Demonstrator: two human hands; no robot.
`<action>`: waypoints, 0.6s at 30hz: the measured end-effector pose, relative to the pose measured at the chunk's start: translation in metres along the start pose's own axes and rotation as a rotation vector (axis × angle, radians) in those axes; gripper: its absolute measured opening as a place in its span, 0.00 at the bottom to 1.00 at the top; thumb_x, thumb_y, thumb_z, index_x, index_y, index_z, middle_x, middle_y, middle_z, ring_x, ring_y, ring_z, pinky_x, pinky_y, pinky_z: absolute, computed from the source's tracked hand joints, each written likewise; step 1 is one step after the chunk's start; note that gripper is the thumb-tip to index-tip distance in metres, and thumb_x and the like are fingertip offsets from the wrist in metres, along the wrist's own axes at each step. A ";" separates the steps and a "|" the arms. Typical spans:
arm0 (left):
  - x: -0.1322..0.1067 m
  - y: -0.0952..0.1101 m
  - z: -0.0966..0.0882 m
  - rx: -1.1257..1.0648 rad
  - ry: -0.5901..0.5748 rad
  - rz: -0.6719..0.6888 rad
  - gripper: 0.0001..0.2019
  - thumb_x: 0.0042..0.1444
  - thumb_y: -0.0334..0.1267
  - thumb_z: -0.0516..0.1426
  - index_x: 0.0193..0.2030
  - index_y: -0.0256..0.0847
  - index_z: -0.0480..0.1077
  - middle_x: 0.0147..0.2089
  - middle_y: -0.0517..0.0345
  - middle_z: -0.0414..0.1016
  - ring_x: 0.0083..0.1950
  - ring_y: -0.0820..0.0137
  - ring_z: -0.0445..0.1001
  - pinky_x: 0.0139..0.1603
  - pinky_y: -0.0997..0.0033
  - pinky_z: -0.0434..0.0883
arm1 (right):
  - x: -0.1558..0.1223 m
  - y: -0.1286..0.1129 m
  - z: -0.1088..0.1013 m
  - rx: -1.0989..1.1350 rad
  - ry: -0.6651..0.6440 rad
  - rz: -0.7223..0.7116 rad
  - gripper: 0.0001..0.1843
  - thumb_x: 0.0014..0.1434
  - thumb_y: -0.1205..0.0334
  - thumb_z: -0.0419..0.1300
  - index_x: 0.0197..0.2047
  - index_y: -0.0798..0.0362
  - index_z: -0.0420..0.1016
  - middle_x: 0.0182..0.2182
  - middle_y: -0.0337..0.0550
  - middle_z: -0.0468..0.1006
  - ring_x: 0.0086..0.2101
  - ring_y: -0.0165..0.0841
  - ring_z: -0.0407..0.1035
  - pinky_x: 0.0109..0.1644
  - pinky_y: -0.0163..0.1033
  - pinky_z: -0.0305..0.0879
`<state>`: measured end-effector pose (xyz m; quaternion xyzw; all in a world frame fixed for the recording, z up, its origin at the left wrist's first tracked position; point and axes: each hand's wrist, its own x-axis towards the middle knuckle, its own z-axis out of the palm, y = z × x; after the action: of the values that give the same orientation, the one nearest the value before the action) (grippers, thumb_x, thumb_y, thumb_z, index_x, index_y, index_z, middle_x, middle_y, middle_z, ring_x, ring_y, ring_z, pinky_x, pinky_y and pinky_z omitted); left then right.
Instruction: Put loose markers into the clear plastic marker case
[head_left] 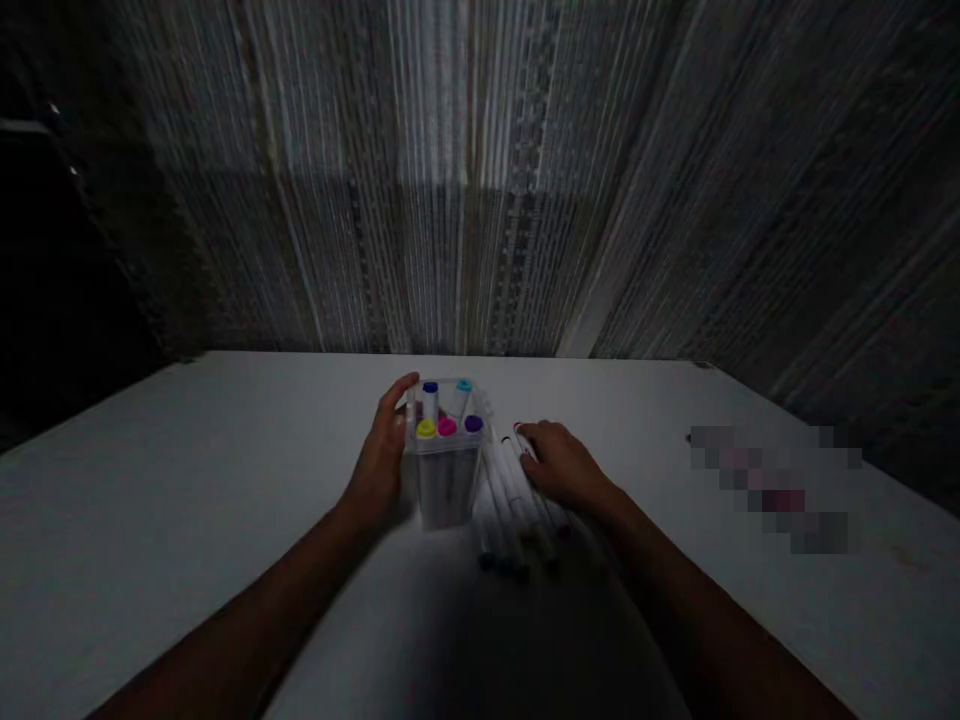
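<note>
Five markers (pixel 447 427) upright in box (pixel 447 485), rest outside.
left hand (pixel 382 452) grips box; right hand (pixel 564 466) rests on loose markers (pixel 504 505), grip unclear.

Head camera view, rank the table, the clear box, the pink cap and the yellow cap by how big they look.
1. table
2. clear box
3. pink cap and yellow cap: side by side and alike in size, so I cannot rank one above the other.

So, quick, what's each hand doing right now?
Left hand: closed around the box.
Right hand: resting on the loose markers; whether it grips one cannot be told.
</note>
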<state>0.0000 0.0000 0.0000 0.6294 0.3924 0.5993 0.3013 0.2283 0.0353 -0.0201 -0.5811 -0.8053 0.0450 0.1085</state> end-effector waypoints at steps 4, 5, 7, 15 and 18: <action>0.000 -0.002 -0.001 -0.034 -0.010 0.000 0.30 0.56 0.58 0.44 0.60 0.41 0.56 0.49 0.51 0.72 0.47 0.61 0.73 0.50 0.59 0.67 | -0.004 -0.007 -0.006 -0.006 -0.014 0.041 0.25 0.52 0.70 0.52 0.55 0.59 0.63 0.46 0.52 0.71 0.47 0.40 0.61 0.49 0.39 0.54; 0.000 -0.003 -0.001 -0.038 -0.014 0.000 0.30 0.57 0.58 0.45 0.60 0.41 0.55 0.48 0.50 0.72 0.47 0.61 0.73 0.50 0.59 0.67 | -0.004 -0.008 -0.007 -0.008 -0.012 0.053 0.25 0.52 0.70 0.52 0.55 0.60 0.63 0.46 0.53 0.72 0.47 0.40 0.62 0.48 0.39 0.54; 0.000 -0.003 -0.001 -0.043 -0.016 -0.003 0.30 0.57 0.57 0.44 0.60 0.41 0.55 0.47 0.51 0.72 0.46 0.61 0.73 0.50 0.58 0.66 | -0.004 -0.008 -0.007 -0.013 -0.001 0.067 0.25 0.51 0.69 0.52 0.54 0.61 0.63 0.45 0.54 0.72 0.46 0.41 0.62 0.47 0.39 0.55; -0.001 -0.001 -0.005 -0.071 -0.043 -0.017 0.29 0.58 0.56 0.44 0.61 0.43 0.54 0.51 0.50 0.71 0.48 0.61 0.71 0.51 0.59 0.65 | -0.001 -0.009 -0.004 0.113 0.135 0.062 0.25 0.51 0.66 0.54 0.53 0.63 0.66 0.38 0.52 0.75 0.41 0.38 0.65 0.44 0.38 0.58; -0.001 -0.001 -0.008 -0.088 -0.039 -0.023 0.28 0.58 0.55 0.45 0.61 0.42 0.55 0.52 0.51 0.70 0.51 0.60 0.69 0.53 0.59 0.64 | 0.001 -0.010 -0.005 0.276 0.250 0.071 0.22 0.51 0.64 0.54 0.50 0.61 0.69 0.37 0.50 0.75 0.39 0.37 0.67 0.43 0.39 0.60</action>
<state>-0.0078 -0.0010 -0.0006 0.6226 0.3670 0.6000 0.3432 0.2203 0.0332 -0.0131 -0.5900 -0.7506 0.0864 0.2847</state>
